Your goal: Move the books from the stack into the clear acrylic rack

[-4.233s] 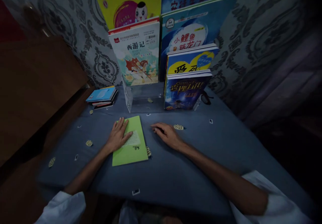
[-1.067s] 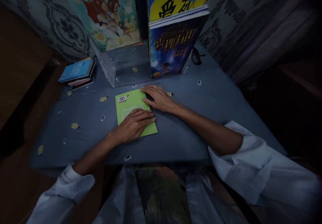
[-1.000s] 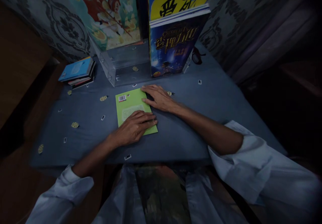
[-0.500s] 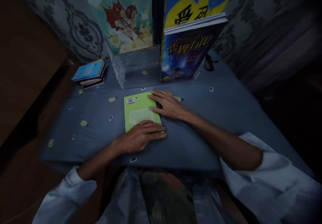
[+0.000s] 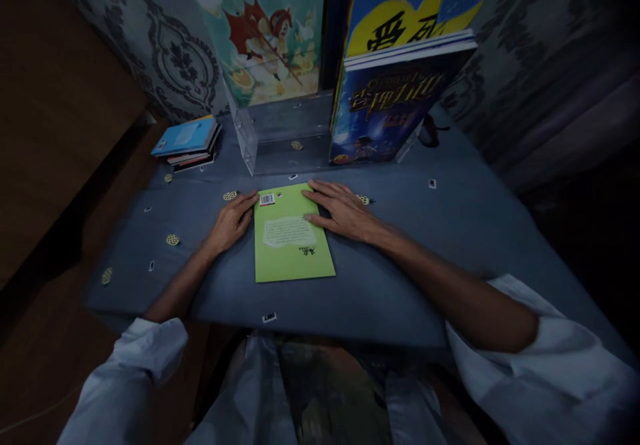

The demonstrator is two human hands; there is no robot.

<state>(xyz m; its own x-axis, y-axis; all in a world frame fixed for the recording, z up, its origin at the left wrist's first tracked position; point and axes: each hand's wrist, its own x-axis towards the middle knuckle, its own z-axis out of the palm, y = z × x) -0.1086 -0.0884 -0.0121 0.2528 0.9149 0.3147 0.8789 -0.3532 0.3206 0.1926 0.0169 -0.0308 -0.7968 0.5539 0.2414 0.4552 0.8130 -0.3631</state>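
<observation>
A green book lies flat on the blue-grey tablecloth, its back cover up, with a barcode at the upper left and a pale text panel in the middle. My left hand rests at the upper left edge of the book, fingertips at the corner by the barcode and fingers stretched out. Across the upper right edge lies my right hand, fingers spread, their tips on the cover. Neither hand is closed around the book.
Behind the book stands a clear acrylic rack holding an upright teal picture book and a dark blue book with others behind it. A small book stack lies at the back left, dark glasses at the back right.
My left hand has moved from the book's lower edge up to its upper left edge, uncovering the lower cover. My right hand stays at the upper right edge. The view has shifted slightly.
</observation>
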